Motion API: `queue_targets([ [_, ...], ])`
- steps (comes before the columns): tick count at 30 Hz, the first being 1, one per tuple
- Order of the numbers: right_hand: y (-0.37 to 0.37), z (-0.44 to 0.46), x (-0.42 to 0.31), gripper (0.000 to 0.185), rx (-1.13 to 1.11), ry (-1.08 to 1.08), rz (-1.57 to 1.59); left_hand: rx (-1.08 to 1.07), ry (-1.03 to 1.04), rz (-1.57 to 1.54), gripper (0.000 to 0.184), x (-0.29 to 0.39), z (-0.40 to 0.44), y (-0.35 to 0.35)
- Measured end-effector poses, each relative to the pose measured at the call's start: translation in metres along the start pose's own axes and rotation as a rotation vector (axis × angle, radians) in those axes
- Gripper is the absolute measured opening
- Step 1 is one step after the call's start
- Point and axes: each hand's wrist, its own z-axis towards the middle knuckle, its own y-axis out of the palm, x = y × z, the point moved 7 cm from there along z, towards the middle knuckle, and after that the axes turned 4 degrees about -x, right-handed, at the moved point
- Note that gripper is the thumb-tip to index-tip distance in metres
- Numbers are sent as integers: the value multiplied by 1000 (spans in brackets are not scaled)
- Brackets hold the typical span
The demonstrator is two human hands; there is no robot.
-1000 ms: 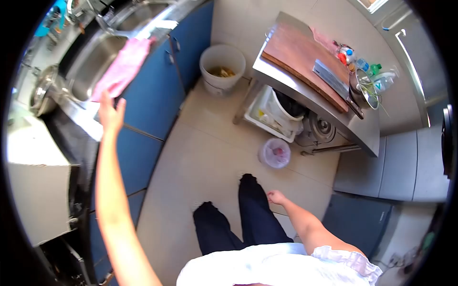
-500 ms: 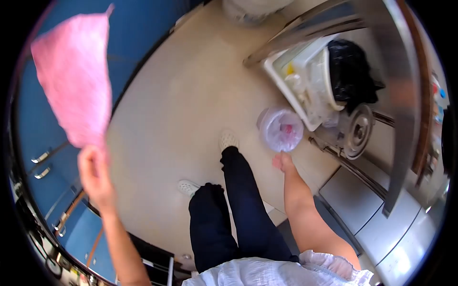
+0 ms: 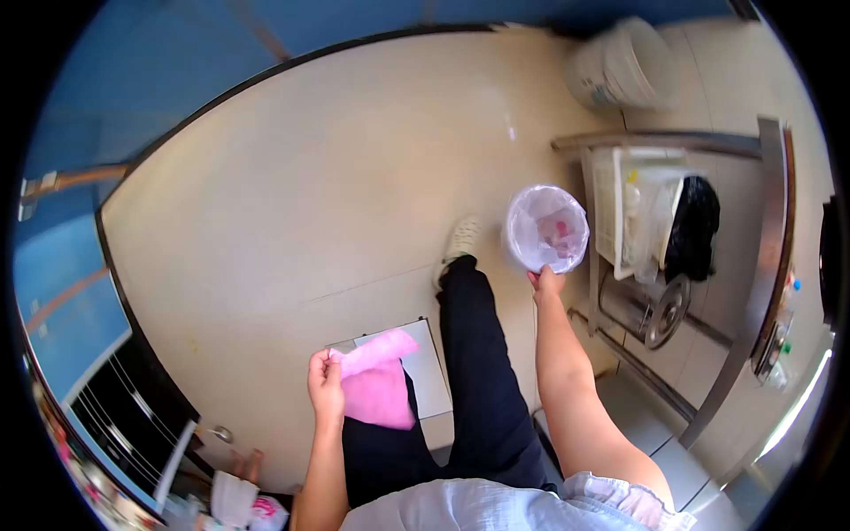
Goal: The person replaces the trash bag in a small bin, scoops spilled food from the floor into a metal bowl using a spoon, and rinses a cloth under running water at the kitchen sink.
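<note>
A pink cloth (image 3: 379,389) hangs from my left hand (image 3: 326,382), whose fingers are closed on its corner, over my left leg. My right hand (image 3: 546,281) grips the near rim of a small round bin (image 3: 522,232) lined with a translucent bag. Inside the bin lie some small red and pink scraps. The bin is beside the legs of a metal table, to the right of my forward shoe.
Blue cabinets (image 3: 186,80) line the left and far side. A metal table (image 3: 768,257) on the right has a white crate (image 3: 611,212), a black bag (image 3: 695,230) and a lidded metal pot (image 3: 666,311) beneath it. A whitish bucket (image 3: 624,66) stands at the far right.
The pink cloth was picked up from the sink edge and carried down in front of my body. My right hand has reached the bin and taken hold of its rim. The view has turned.
</note>
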Motion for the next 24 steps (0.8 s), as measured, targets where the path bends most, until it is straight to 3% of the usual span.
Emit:
queue_targets([
  [2, 49, -64, -21, 40, -167, -263, -283, 35, 43, -100, 11, -9, -13, -50],
  [6, 155, -210, 9, 33, -569, -492, -545, 137, 122, -214, 17, -57, -37, -139],
  [10, 252, -374, 91, 32, -865, -450, -679, 277, 111, -385, 19, -100, -70, -223],
  [15, 342, -492, 195, 31, -1124, -340, -810, 479, 155, -661, 15, -161, -92, -292],
  [16, 355, -516, 215, 26, -1152, -340, -816, 526, 127, -561, 19, -170, -99, -313],
  [19, 396, -530, 257, 21, -1181, -288, -878, 647, 73, -604, 21, -195, -104, -348],
  [20, 414, -533, 273, 30, -1220, -283, -864, 694, 51, -569, 20, -209, -105, -367],
  [24, 481, -546, 309, 18, -1139, -303, -796, 777, 0, -576, 18, -253, -105, -442],
])
